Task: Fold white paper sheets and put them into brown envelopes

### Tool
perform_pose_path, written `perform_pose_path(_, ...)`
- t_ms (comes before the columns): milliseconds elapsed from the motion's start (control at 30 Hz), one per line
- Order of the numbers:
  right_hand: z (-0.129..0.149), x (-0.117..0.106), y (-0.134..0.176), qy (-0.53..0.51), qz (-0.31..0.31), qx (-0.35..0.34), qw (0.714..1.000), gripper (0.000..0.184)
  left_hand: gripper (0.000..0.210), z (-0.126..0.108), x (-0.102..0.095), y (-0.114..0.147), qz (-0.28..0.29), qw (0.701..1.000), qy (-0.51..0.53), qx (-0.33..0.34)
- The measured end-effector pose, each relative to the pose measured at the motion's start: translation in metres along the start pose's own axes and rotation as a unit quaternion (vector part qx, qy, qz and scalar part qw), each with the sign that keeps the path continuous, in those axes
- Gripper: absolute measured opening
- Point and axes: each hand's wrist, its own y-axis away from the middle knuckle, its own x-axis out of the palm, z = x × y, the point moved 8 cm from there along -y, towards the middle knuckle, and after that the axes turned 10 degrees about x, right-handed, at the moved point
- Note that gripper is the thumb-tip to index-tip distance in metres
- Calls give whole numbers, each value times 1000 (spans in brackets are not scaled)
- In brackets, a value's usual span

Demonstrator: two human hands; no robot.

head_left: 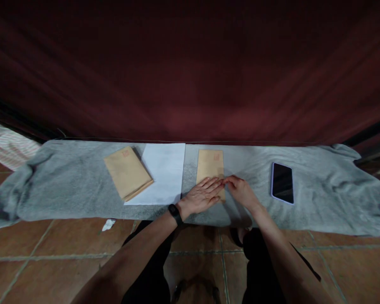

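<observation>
A single brown envelope [210, 162] with a small red printed mark lies on the grey cloth in front of me. My left hand [202, 196] rests flat across its lower part, fingers stretched out and covering much of it. At the envelope's right edge, beside my left fingertips, my right hand [239, 190] has its fingers drawn together in a pinch on the edge. Farther left, a stack of similar brown envelopes [128, 173] sits askew, partly on top of white paper [166, 173].
Grey cloth [72, 181] covers the long, narrow surface. A phone [283, 182] with a purple edge lies to the right. Dark red fabric [190, 84] rises behind. Below are floor tiles [196, 247] with a white scrap [108, 224]; striped cloth [9, 143] is at far left.
</observation>
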Motion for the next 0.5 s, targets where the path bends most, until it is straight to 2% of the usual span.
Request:
perform_pose_path(167, 7, 3, -1, -5, -27, -14, 1000, 29, 55, -17, 0, 10, -7, 1000, -2, 4)
perform_pose_path(333, 24, 21, 3, -18, 22, -75, 997, 38, 56, -27, 0, 17, -17, 1000, -8, 0)
perform_pose_path(500, 33, 42, 9, 75, 65, -104, 990, 47, 57, -37, -7, 25, -14, 1000, 2, 5)
